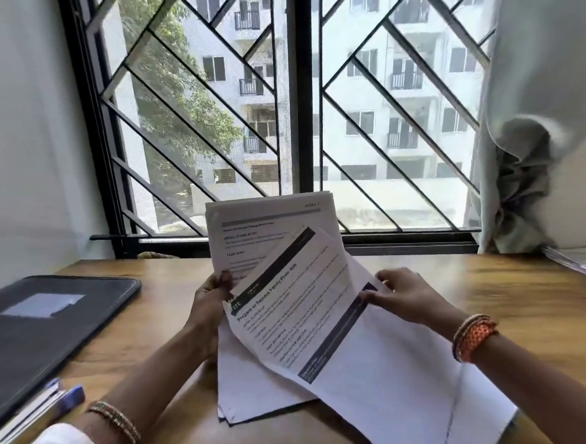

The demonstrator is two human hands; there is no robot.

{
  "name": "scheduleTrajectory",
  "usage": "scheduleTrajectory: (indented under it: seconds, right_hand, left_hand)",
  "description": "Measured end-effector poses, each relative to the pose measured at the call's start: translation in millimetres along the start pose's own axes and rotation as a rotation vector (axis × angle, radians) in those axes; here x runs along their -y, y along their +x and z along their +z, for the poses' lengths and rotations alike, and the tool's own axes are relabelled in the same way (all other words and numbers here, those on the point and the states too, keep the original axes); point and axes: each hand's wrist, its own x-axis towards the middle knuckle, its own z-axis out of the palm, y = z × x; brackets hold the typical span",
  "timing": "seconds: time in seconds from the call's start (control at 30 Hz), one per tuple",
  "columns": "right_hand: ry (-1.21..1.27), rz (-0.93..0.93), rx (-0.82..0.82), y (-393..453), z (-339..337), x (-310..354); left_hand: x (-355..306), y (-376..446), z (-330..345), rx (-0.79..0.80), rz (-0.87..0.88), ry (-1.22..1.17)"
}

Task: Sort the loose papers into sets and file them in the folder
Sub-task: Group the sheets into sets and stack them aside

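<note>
Wooden desk (495,295) stood below a grilled window (277,102), black folder (44,326) lying closed (far left). Left hand (209,304) gripped the upright printed papers (268,230); right hand (407,295) pinched a tilted sheet (300,307).

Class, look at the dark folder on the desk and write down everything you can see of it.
The folder lies flat and closed on the wooden desk, at the person's left, apart from both hands. It is black with rounded corners and a raised stitched-looking edge; the material looks like leather or a like stuff. A pale rectangular patch, perhaps a label or window glare, sits on its cover. Its near corner overlaps some books.
</note>
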Motion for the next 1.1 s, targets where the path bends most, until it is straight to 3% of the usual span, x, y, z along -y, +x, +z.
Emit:
scheduleTrajectory:
  seconds: [0.23,0.43,0.7,1.1]
  right_hand:
    - [0.109,0.044,-0.033,1,-3,-2]
    - [0.019,0.07,-0.27,8,-25,-30]
    - [0.254,0.195,-0.423,10,-52,-70]
    - [0.291,0.112,-0.515,6,-52,-65]
  left_hand:
    - [-1,-3,1,0.0,0.029,0.026]
    - [-6,-6,4,-0.032,0.062,0.051]
    - [-3,-3,0,-0.032,0.077,0.052]
    - [-1,4,-5,-0.032,0.116,0.086]
